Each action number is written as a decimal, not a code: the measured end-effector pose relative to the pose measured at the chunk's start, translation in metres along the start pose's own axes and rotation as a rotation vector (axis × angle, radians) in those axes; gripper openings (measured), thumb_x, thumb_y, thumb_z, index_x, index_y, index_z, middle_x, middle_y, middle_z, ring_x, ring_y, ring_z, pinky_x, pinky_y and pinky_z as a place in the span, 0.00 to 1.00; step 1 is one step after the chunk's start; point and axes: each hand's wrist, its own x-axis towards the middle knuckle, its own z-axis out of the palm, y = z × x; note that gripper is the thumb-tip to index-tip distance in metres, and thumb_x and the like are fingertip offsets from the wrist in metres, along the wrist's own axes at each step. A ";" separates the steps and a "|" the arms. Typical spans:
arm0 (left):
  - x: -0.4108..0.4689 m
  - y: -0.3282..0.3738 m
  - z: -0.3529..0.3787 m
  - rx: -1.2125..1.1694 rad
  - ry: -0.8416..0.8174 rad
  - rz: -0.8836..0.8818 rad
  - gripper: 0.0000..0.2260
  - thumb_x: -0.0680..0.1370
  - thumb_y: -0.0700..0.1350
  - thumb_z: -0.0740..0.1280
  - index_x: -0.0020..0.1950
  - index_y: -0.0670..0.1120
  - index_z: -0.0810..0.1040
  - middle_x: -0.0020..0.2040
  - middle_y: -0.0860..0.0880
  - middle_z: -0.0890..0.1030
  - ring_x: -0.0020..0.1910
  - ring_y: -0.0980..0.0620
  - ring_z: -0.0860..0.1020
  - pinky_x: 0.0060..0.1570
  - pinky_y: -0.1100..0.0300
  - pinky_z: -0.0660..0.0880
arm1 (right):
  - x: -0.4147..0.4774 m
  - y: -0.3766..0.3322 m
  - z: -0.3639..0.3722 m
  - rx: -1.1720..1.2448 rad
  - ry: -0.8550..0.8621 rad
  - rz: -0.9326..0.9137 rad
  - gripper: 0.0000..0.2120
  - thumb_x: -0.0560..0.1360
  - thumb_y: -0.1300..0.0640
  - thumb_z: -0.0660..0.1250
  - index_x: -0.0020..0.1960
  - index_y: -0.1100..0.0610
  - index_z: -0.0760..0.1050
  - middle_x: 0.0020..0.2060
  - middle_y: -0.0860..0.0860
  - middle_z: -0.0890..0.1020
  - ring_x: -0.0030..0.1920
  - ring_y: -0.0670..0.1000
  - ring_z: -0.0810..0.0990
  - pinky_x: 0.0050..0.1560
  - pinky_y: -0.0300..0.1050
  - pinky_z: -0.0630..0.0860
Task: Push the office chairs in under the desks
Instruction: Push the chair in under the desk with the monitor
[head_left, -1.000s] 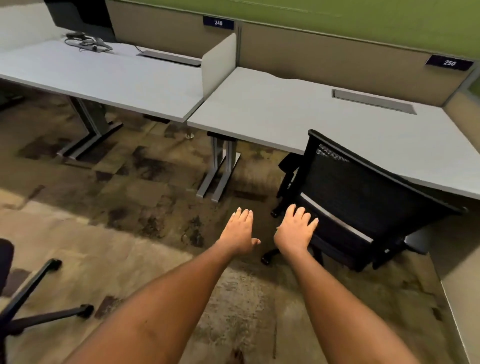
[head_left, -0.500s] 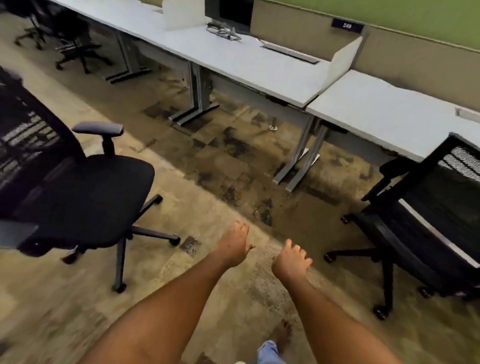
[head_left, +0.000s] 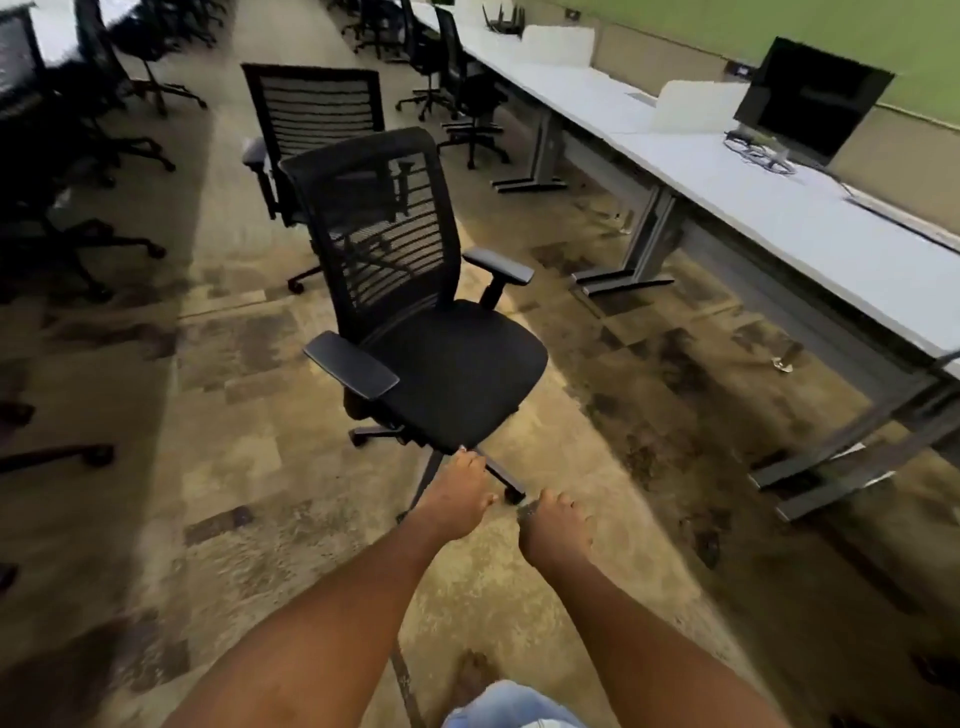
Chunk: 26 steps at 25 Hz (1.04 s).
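Head view, the only one: chair (head_left: 415, 312) with mesh back, standing out in the carpeted aisle, well apart from the long white bench (head_left: 779, 218) that runs along the green wall. Seat turned toward the camera and slightly toward the bench, back pointing away down the aisle, so not lined up for going under. Second chair (head_left: 311, 119) just behind the first chair, also loose in the aisle. More chairs farther off beyond the first chair, some close to the bench, too blurred to judge whether tucked in. Monitor (head_left: 810, 98) and a tangle of cables (head_left: 758, 153) on the bench, beyond the first chair and off toward the wall.

Left hand (head_left: 457, 499) stretched forward, fingers loosely extended, tips overlapping the front edge of the first chair's seat in the picture; real contact hard to tell. Grip slack and holding nothing. Right hand (head_left: 553, 530) just beside the left one, nearer the camera than the chair, fingers curled partway, likewise holding nothing. Both arms held out low and forward, probably ready to catch the seat or armrests on arrival.

Open floor under the bench beside the first chair, between two sets of grey legs (head_left: 639, 249), a likely slot for it. Judged stage: approach to the next chair, no push begun. Likely needs: a turn of the chair so its seat faces the bench, then a roll on its casters. Risk: an armrest catching the bench edge.
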 end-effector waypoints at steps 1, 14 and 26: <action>-0.002 -0.024 -0.009 -0.008 0.023 -0.046 0.28 0.80 0.53 0.62 0.74 0.41 0.59 0.74 0.43 0.64 0.74 0.44 0.59 0.72 0.52 0.57 | 0.007 -0.026 0.000 -0.030 -0.009 -0.053 0.23 0.78 0.43 0.57 0.68 0.55 0.64 0.64 0.56 0.72 0.64 0.58 0.70 0.60 0.55 0.69; -0.006 -0.285 -0.115 -0.107 0.061 -0.525 0.24 0.80 0.46 0.60 0.73 0.38 0.60 0.73 0.39 0.64 0.72 0.42 0.61 0.70 0.53 0.59 | 0.088 -0.344 -0.024 -0.179 -0.165 -0.626 0.26 0.78 0.48 0.60 0.71 0.59 0.60 0.68 0.59 0.68 0.67 0.60 0.67 0.61 0.55 0.67; 0.063 -0.526 -0.204 -0.121 0.097 -0.533 0.20 0.79 0.38 0.59 0.71 0.38 0.63 0.70 0.39 0.68 0.72 0.42 0.62 0.68 0.53 0.61 | 0.174 -0.609 -0.037 -0.163 -0.164 -0.568 0.27 0.76 0.47 0.65 0.69 0.57 0.63 0.66 0.58 0.71 0.65 0.59 0.69 0.61 0.53 0.69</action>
